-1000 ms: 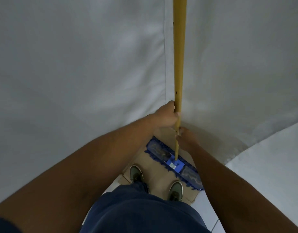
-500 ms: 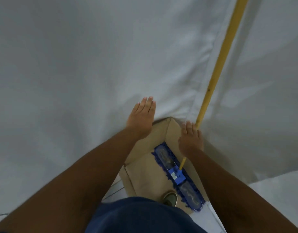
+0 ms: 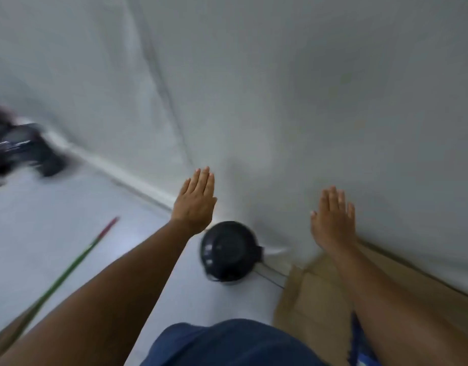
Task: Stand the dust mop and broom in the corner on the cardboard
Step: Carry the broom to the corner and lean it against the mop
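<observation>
I've let go of the mop handle and swung left: both my left hand [image 3: 195, 204] and right hand [image 3: 333, 220] are now flat, open and empty. Only a blue sliver of the dust mop [image 3: 356, 339] shows on the cardboard [image 3: 306, 299]. The green-handled broom [image 3: 69, 268], I judge, lies on the floor left of the cardboard (next to fetch). No containers visible.

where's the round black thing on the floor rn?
Head view, lower centre: the round black object sits on the white floor at the foot of the wall, just left of the cardboard and below the open left hand.
</observation>
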